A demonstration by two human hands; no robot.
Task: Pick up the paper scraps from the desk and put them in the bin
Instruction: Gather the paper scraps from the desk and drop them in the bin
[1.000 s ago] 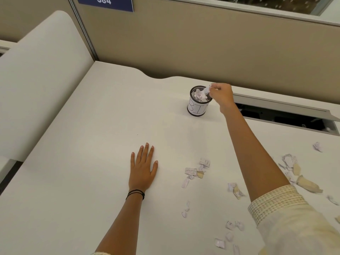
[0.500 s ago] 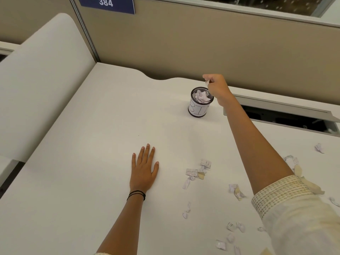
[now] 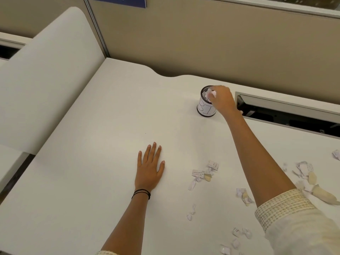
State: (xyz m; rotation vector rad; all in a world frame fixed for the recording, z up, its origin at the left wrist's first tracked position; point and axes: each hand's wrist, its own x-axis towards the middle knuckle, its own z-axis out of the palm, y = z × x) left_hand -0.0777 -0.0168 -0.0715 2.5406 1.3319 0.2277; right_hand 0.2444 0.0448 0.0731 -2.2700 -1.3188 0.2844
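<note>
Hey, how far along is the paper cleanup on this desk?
Partly done: the bin holds crumpled scraps up to its rim. In hand: the right hand is at the bin's mouth; blur hides whether it grips anything. The left hand rests flat on the desk. Left: many loose scraps lie either side of the right arm.

We are looking at a bright, evenly lit scene: soft light is coming from overhead, and the white desk (image 3: 103, 172) is carrying only faint, diffuse shadows beside the arms. Motion blur is smearing the right hand (image 3: 223, 101), whereas the left hand (image 3: 150, 168) is showing crisp. Wide-angle distortion is bending the partition (image 3: 202, 43) lines, and the paper scraps (image 3: 237, 232) near the bottom edge are looking soft.
</note>
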